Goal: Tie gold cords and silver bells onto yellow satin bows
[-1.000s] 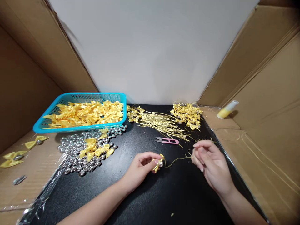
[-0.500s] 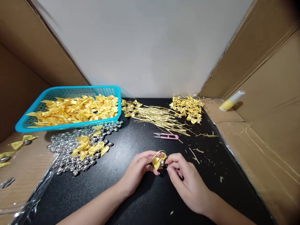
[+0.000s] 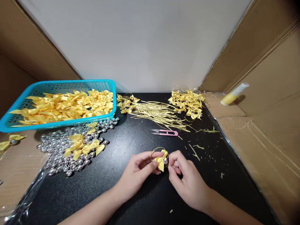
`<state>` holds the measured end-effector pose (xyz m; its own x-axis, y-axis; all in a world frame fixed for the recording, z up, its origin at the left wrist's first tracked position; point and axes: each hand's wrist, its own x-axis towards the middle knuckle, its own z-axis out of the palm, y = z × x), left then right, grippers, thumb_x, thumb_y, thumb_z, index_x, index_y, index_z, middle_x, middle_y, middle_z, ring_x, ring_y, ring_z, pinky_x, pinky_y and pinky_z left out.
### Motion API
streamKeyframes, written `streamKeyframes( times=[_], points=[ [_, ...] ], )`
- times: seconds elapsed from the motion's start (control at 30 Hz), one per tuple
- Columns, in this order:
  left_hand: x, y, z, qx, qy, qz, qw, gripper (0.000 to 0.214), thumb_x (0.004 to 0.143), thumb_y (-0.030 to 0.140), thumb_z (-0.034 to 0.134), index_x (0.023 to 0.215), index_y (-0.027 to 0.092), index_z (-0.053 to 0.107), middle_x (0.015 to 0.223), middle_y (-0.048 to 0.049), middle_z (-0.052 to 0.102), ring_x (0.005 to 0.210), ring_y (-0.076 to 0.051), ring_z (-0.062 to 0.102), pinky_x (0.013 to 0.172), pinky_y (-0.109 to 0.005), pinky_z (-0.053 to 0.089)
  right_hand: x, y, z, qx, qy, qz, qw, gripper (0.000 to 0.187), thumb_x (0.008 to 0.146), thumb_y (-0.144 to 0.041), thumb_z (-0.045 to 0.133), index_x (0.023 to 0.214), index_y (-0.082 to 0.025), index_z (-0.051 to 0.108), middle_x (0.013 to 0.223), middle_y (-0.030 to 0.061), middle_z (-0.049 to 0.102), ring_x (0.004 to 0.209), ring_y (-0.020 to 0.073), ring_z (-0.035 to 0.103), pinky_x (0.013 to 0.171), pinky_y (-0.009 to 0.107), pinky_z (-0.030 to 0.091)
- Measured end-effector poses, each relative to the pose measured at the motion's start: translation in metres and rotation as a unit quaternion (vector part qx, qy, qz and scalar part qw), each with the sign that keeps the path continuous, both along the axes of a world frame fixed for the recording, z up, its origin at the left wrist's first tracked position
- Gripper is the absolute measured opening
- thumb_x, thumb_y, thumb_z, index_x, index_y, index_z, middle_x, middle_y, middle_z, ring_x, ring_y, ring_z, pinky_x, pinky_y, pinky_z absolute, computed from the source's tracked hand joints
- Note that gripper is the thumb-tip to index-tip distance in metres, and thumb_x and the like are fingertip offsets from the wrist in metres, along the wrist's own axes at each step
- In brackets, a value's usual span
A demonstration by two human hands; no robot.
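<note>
My left hand (image 3: 137,170) pinches a small yellow satin bow (image 3: 161,162) with a silver bell and a loop of gold cord over the black table (image 3: 131,200). My right hand (image 3: 187,178) meets it from the right, fingers pinched on the cord at the bow. Pink thread snips (image 3: 165,132) lie just beyond the hands. A bundle of gold cords (image 3: 159,114) and a pile of finished bows (image 3: 187,101) lie farther back.
A blue basket (image 3: 14,125) full of yellow bows stands at back left, with a heap of silver bells (image 3: 58,153) and loose bows (image 3: 81,147) in front. Cardboard walls flank both sides. A yellow-white tube (image 3: 233,93) rests on the right cardboard. Cord scraps (image 3: 195,150) litter the table.
My right hand came in from the right, where it held the cord stretched out, and closed on the bow next to my left hand. The cord now forms a loop at the bow.
</note>
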<state>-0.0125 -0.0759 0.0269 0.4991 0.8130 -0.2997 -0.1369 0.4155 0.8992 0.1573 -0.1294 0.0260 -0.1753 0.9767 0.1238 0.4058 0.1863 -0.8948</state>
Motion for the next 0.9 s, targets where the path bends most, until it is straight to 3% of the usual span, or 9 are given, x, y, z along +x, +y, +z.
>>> streamKeyframes(
  times=[0.27, 0.7, 0.9],
  points=[
    [-0.0011, -0.0004, -0.0059, -0.035, -0.020, -0.002, 0.999, 0.022, 0.073, 0.025, 0.076, 0.095, 0.021, 0.078, 0.077, -0.0015, 0.075, 0.066, -0.010, 0.062, 0.067, -0.018, 0.051, 0.0016, 0.0018, 0.0007, 0.025, 0.003, 0.003, 1.000, 0.020, 0.084, -0.004, 0.040, 0.086, -0.024, 0.037, 0.069, -0.0069, 0.040, 0.052, 0.0057, 0.043, 0.050, 0.016, 0.032],
    [0.0001, -0.0011, -0.0010, -0.041, -0.018, -0.001, 0.999, 0.021, 0.072, 0.027, 0.078, 0.092, 0.021, 0.079, 0.070, 0.0004, 0.073, 0.062, -0.008, 0.060, 0.064, -0.015, 0.050, 0.0033, 0.0001, -0.0007, 0.006, 0.014, 0.011, 1.000, 0.023, 0.082, -0.001, 0.041, 0.084, -0.024, 0.037, 0.068, -0.0080, 0.042, 0.052, 0.0053, 0.040, 0.050, 0.016, 0.030],
    [-0.0011, -0.0028, -0.0038, -0.040, -0.004, -0.011, 0.999, 0.024, 0.072, 0.025, 0.077, 0.097, 0.022, 0.077, 0.081, -0.0013, 0.077, 0.071, -0.010, 0.066, 0.070, -0.017, 0.051, 0.0032, -0.0001, -0.0018, -0.003, 0.023, 0.014, 1.000, 0.022, 0.083, -0.002, 0.040, 0.084, -0.024, 0.037, 0.067, -0.0083, 0.038, 0.051, 0.0049, 0.039, 0.050, 0.016, 0.030]
  ],
)
